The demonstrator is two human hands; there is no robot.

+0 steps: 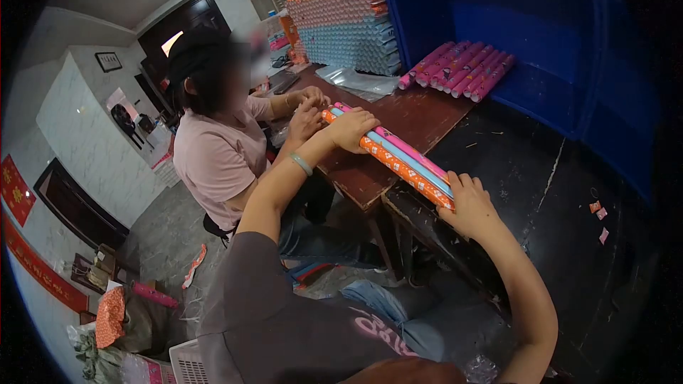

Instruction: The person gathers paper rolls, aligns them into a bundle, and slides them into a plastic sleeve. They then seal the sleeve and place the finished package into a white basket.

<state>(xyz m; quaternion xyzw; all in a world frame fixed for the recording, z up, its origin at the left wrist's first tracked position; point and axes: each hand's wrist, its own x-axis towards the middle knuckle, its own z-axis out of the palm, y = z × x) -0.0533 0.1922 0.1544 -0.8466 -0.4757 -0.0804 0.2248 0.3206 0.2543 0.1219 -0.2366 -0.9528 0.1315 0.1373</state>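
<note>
A bundle of wrapping paper rolls point(409, 163), orange, light blue and pink side by side, stretches between my two hands over the table edge. My left hand point(352, 130) wraps over the bundle toward its far end, with a bracelet on that wrist. At the near end, my right hand point(469, 206) grips the rolls, fingers over the top and thumb beneath. Beyond my left hand, a co-worker's hands point(307, 115) are close to the bundle's far tip.
A seated co-worker point(220, 135) is on the left at the brown table point(356, 171). Several pink rolls point(462, 71) lie before a blue bin point(526, 35). Stacked rolls point(348, 32) and clear plastic sleeves point(356, 80) are behind. Small paper scraps point(601, 213) dot the black tabletop point(548, 192).
</note>
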